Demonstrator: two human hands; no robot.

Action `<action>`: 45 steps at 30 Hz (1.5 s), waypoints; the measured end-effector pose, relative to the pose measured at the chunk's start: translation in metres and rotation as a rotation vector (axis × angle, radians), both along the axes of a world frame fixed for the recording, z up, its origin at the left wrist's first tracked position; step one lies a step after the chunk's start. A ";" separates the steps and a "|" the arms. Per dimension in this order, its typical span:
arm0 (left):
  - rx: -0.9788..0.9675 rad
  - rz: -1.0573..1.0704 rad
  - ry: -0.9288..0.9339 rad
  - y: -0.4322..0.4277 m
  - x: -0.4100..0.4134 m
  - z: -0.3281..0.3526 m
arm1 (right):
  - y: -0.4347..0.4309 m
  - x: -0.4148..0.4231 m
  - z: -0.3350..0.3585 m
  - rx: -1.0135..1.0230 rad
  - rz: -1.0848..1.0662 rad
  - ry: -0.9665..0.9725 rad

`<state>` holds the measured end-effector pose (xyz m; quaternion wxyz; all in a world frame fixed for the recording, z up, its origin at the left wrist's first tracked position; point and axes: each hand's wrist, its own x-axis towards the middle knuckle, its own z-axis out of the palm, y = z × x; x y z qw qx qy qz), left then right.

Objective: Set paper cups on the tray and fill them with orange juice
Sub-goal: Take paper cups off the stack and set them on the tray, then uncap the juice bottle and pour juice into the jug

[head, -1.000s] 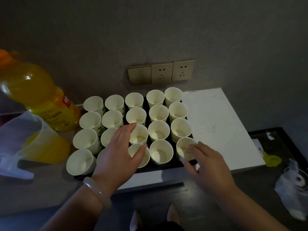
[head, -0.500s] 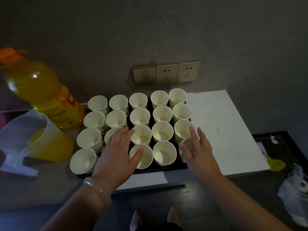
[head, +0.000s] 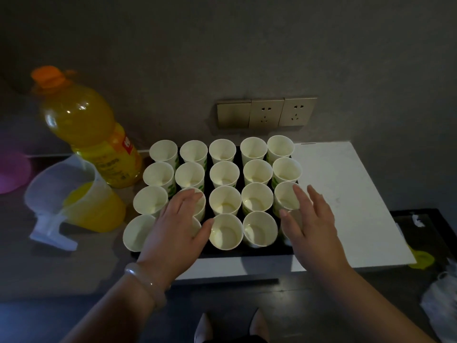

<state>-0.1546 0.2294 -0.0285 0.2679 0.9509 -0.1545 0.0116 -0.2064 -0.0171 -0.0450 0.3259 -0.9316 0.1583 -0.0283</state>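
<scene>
Right hand (head: 311, 231) has let go; with the left hand (head: 173, 233) it lies over white paper cups (head: 225, 173) crowding the flat black tray (head: 247, 251), fingers straight, grasping nothing. A nudge could topple these light empties.

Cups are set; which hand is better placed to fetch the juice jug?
Left, probably. The left hand is over the cups nearest the jug, which stands left of the tray; the right hand is at the tray's far side.

left hand (head: 173, 233) mostly hides a front-row cup (head: 198, 227); right hand (head: 315, 231) covers the corner cup (head: 294, 219); pink bowl (head: 11, 174) cut by left edge
</scene>
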 end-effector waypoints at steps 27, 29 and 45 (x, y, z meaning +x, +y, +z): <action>-0.151 0.401 -0.382 0.165 0.010 0.019 | 0.214 0.068 0.036 0.032 0.596 -0.208; -0.155 0.420 -0.340 0.176 0.010 0.017 | 0.223 0.074 0.037 0.041 0.590 -0.218; -0.169 0.347 -0.246 0.218 0.024 0.018 | 0.269 0.148 0.082 0.203 0.397 -0.509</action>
